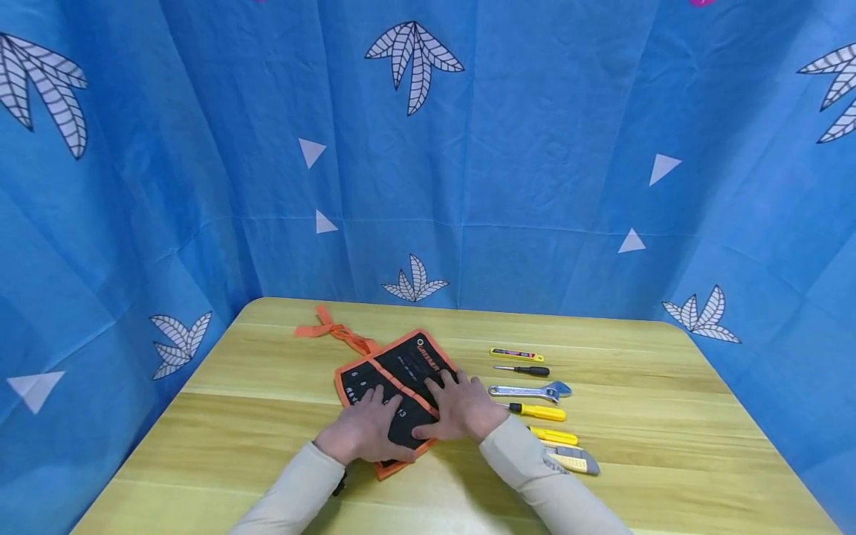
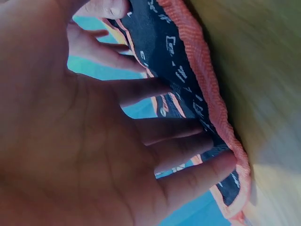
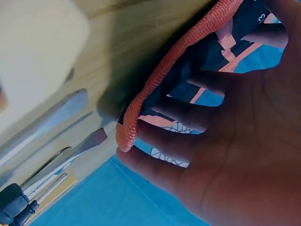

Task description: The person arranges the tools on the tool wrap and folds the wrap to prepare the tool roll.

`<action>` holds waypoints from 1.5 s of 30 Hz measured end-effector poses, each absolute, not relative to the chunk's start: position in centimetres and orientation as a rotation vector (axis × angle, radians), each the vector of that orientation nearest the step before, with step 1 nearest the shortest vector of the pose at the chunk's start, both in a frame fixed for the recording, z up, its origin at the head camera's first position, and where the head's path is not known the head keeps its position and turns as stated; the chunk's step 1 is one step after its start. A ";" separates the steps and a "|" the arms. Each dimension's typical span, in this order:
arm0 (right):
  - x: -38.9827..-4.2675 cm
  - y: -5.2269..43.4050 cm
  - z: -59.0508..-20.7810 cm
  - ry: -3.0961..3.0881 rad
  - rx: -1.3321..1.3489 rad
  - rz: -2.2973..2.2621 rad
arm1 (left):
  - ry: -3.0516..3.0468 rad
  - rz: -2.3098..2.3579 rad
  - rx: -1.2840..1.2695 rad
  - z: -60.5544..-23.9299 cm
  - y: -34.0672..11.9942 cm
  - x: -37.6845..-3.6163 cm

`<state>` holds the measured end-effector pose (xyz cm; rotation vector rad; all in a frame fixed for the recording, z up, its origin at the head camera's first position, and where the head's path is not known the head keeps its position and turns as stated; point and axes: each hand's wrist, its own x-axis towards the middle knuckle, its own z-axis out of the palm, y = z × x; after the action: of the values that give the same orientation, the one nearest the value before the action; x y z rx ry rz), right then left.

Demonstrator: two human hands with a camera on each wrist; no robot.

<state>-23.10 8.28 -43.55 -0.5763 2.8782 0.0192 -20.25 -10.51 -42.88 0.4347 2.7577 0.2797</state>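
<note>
A black tool roll (image 1: 408, 358) with orange edging and white printing lies at an angle on the table, partly covered by both hands. My left hand (image 1: 368, 429) rests on its near left part with fingers spread. On the right side, my right hand (image 1: 461, 410) also lies with fingers spread over the cloth. In the left wrist view, the left hand's fingers (image 2: 197, 176) reach across the printed pockets to the orange edge. The right wrist view shows the right hand (image 3: 235, 141) with its fingers along the roll's orange border (image 3: 164, 70). Neither hand grips a tool.
Right of the roll lie a yellow blade case (image 1: 516, 355), a black-handled screwdriver (image 1: 531, 370), an adjustable wrench (image 1: 531, 391), two yellow-handled screwdrivers (image 1: 543, 412) and a utility knife (image 1: 574, 458). Orange ties (image 1: 341, 332) trail toward the back left. A blue curtain (image 1: 555, 148) hangs behind.
</note>
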 end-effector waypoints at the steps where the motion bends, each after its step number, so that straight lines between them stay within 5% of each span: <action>1: -23.0 8.3 -43.6 2.887 -0.579 0.027 | 2.752 0.285 0.443 -42.9 -10.6 -20.3; 45: -22.8 8.0 -43.7 2.901 -0.491 0.023 | 2.774 0.245 0.430 -43.2 -10.8 -20.4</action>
<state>-22.80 7.97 -43.66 -0.4915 2.9008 0.0235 -20.42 -10.84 -43.23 0.4303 2.7740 0.2455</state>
